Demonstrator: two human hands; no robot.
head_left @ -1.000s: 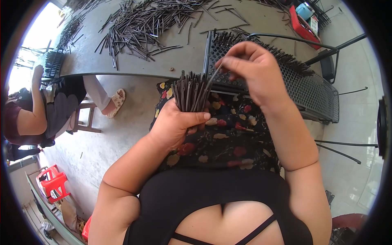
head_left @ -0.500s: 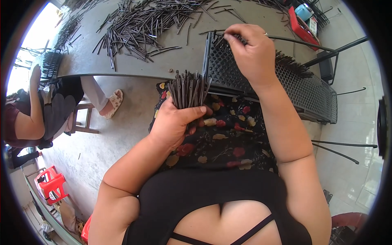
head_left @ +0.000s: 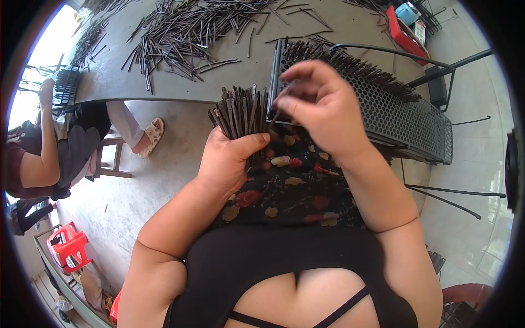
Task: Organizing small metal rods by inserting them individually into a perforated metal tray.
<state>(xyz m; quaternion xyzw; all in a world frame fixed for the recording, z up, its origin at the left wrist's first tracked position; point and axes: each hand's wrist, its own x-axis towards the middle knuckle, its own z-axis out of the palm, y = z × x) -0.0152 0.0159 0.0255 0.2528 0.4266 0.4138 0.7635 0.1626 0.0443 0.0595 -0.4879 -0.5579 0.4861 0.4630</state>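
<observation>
My left hand [head_left: 227, 161] is wrapped round a thick bundle of thin dark metal strips [head_left: 239, 112], held upright over my lap with the ends fanned out on top. Just right of the bundle, my right hand [head_left: 328, 112] pinches what looks like a single dark strip [head_left: 273, 113], slightly blurred. Behind this hand lies a long black perforated rack [head_left: 377, 106], full of round holes. A row of similar strips [head_left: 361, 68] stands up along its far side. My right hand and forearm hide part of the rack.
Loose strips [head_left: 183, 41] lie heaped on the grey table [head_left: 112, 76]. A red tray [head_left: 402, 35] sits at the far right, near black metal bars [head_left: 470, 60]. At left, another person [head_left: 35, 156] sits beside a dark basket [head_left: 67, 85]. A red stool [head_left: 70, 246] stands lower left.
My right hand has moved from the rack's far left corner down toward the bundle, uncovering strips standing there. My left hand has shifted slightly up and left with the bundle.
</observation>
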